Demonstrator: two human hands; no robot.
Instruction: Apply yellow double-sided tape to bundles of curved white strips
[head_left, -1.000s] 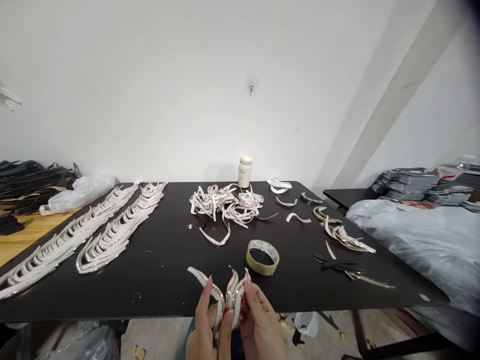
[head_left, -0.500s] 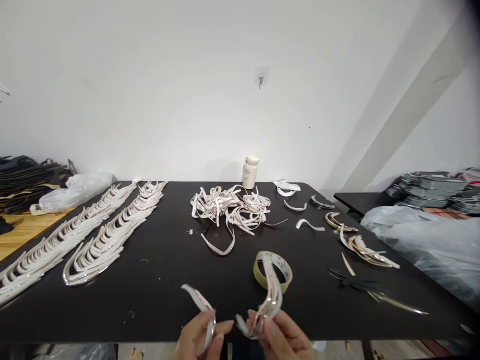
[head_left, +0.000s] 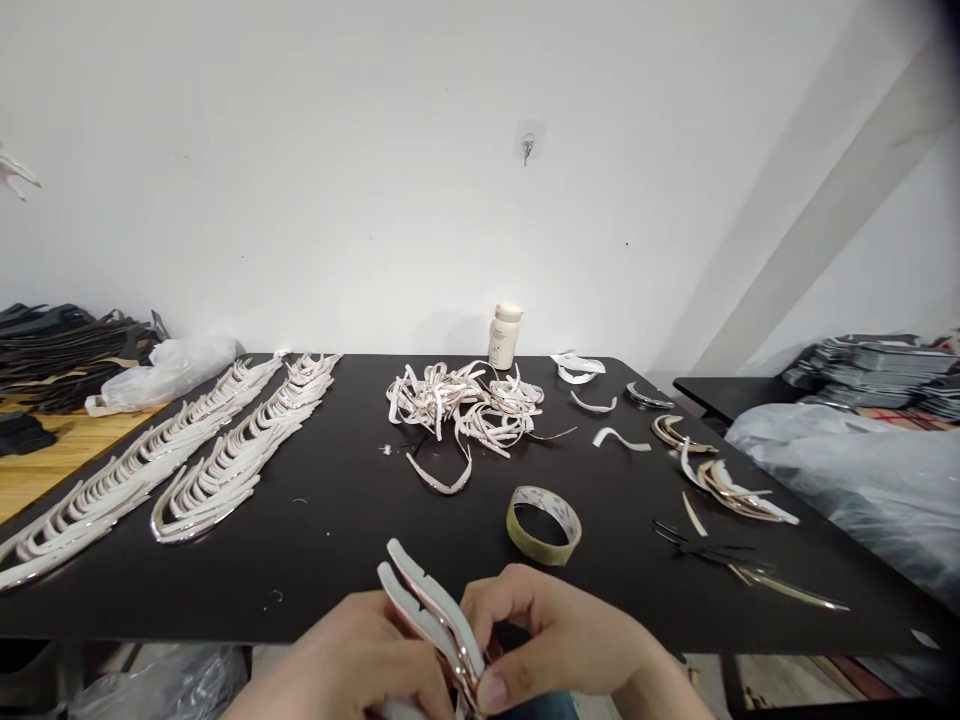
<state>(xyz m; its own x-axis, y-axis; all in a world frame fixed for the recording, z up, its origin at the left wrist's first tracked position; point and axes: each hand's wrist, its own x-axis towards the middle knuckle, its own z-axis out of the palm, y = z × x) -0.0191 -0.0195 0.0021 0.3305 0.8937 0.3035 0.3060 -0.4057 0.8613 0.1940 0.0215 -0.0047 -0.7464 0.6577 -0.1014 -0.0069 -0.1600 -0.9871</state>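
Note:
At the front edge of the table, my left hand (head_left: 360,655) is closed around curved white strips with shiny rose-gold edges (head_left: 431,612). Two of their white ends stick up side by side, slanting to the left. My right hand (head_left: 559,635) pinches the same strips from the right, its thumb low on the metallic edge. The lower ends drop out of view. Just beyond my right hand lies a roll of yellowish tape (head_left: 545,552). A tangled heap of similar strips (head_left: 469,405) sits farther back.
Two long overlapping rows of strips (head_left: 232,450) cover the left of the black table (head_left: 352,540). A white bottle (head_left: 505,338) stands by the wall. Gold and white curved pieces (head_left: 735,488) and thin black pieces (head_left: 701,547) lie at right, beside plastic-wrapped goods (head_left: 832,470).
My hands have come together from apart, bringing the strips they held side by side. The strip end that stood before the tape roll has moved left and down. The view has shifted slightly.

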